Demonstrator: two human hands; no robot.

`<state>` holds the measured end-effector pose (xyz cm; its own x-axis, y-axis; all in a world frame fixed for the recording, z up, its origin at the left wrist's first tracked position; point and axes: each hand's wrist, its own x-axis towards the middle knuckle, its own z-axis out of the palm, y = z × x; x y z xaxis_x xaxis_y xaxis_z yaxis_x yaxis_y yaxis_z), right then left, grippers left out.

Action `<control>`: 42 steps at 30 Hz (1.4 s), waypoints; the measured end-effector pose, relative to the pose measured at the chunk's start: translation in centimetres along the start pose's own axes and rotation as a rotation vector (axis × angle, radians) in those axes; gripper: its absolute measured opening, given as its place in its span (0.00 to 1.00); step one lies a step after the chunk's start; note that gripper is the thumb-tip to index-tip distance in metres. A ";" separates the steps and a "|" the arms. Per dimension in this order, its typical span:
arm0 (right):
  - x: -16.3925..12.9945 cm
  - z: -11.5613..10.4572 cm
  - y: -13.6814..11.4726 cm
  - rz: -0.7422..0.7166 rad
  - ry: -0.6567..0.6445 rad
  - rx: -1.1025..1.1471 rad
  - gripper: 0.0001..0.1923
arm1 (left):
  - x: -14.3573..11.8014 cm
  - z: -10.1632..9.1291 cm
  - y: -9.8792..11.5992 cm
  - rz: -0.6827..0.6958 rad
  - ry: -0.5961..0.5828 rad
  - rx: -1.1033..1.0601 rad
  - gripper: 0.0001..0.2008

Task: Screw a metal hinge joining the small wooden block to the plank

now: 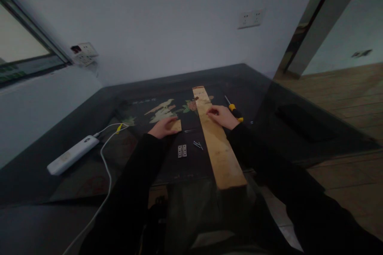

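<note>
1 plank, near end at desk edge. 1 hinge. Loose fasteners. 1 small block, left hand clamped on it. Right hand at plank, pinch unclear. 1 screwdriver. Step: apparently positioning; next move calls for steady block.

No readable text, pale blurred characters on the dark tabletop, unreadable green marks at the window
</note>
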<state>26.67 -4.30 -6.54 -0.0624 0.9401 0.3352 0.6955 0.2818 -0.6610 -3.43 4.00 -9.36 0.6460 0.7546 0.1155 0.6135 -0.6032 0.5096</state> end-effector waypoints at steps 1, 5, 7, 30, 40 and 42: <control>0.0 0.0 0.0 0.000 -0.004 -0.003 0.07 | -0.1 -0.2 0.1 -0.009 -0.004 0.001 0.32; 0.0 0.0 0.0 0.002 -0.018 -0.008 0.07 | -0.7 -1.2 1.9 0.012 0.059 0.020 0.29; 0.0 0.1 0.0 0.003 -0.025 -0.010 0.07 | -1.4 -1.6 3.4 0.057 0.109 0.001 0.25; -0.2 0.6 -0.2 0.011 -0.070 0.005 0.07 | -0.4 -0.6 -0.2 -0.138 0.169 0.251 0.21; -0.3 0.5 -0.2 -0.002 -0.071 0.011 0.07 | -0.9 -1.3 0.3 -0.187 0.155 0.177 0.23; -0.3 0.6 -0.1 -0.007 -0.068 0.009 0.07 | -1.1 -1.7 1.1 -0.144 0.231 0.140 0.17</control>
<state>26.23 -4.47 -6.97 -0.1159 0.9488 0.2937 0.6886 0.2898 -0.6647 -4.24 3.00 -7.50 0.4373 0.8639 0.2497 0.7585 -0.5035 0.4138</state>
